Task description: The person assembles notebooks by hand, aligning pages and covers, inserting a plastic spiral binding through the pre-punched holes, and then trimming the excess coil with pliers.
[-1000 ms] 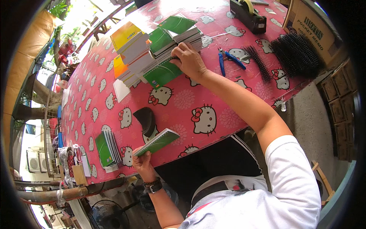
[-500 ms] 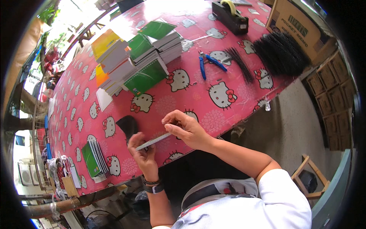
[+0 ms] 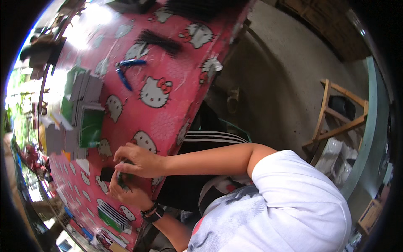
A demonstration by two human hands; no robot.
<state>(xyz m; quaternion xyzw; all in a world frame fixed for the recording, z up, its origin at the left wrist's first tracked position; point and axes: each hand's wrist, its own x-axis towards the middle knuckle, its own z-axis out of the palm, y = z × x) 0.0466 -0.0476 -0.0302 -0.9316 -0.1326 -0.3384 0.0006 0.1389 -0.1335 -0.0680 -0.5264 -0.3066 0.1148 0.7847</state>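
Note:
A small green notebook point(image 3: 123, 179) is between my two hands, close to the near edge of the table. My left hand point(image 3: 131, 196) grips it from below, with a dark band and bracelet on that wrist. Over its upper end curls my right hand point(image 3: 145, 162), thumb and fingers closed against it; the fingers hide much of the cover. A dark flat object point(image 3: 106, 174) lies on the table just beyond the notebook. Farther off stand stacks of green-covered notebooks point(image 3: 91, 128), with a smaller notebook stack point(image 3: 112, 218) lying to the lower left.
Blue-handled cutters point(image 3: 127, 72) and a bunch of black binding coils point(image 3: 159, 42) lie on the pink patterned table point(image 3: 168, 67). A bigger dark coil pile point(image 3: 197, 9) sits at the far edge. A wooden stool frame point(image 3: 327, 109) stands on the floor to the right.
The view has swung to the right, so the table now fills the left side. The notebook has tilted from edge-on, showing its green cover; my right hand has closed in on it.

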